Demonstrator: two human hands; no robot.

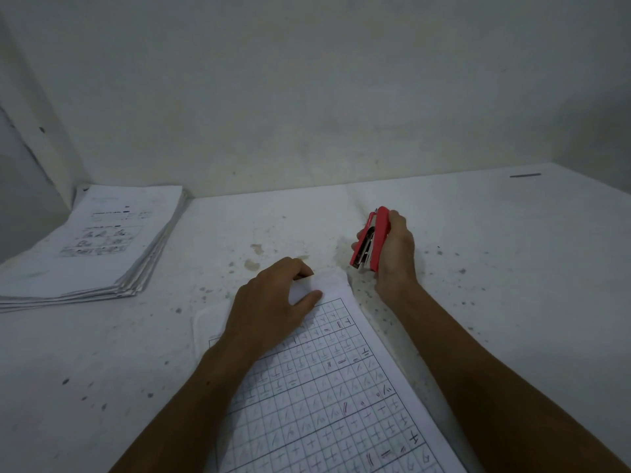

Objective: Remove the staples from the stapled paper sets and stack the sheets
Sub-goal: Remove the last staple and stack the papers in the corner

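A stapled paper set, its top sheet ruled in a handwritten grid, is seen lying on the speckled white counter, running from the near edge toward the middle. Its far corner is pinned and pinched by the left hand, thumb on top and fingers curled over the paper's edge. A red stapler is gripped in the right hand, just beside that corner and apart from the paper.

The step in hand is judged to be the prising of the staple. The corner is best held flat and taut, the stapler's remover end slid under the staple and levered gently, so the sheet is not torn.

The staple itself is hidden under the left hand. Which end of the stapler points at the paper cannot be made out. A pile of loose sheets sits far left, its near edge cut off by the frame.
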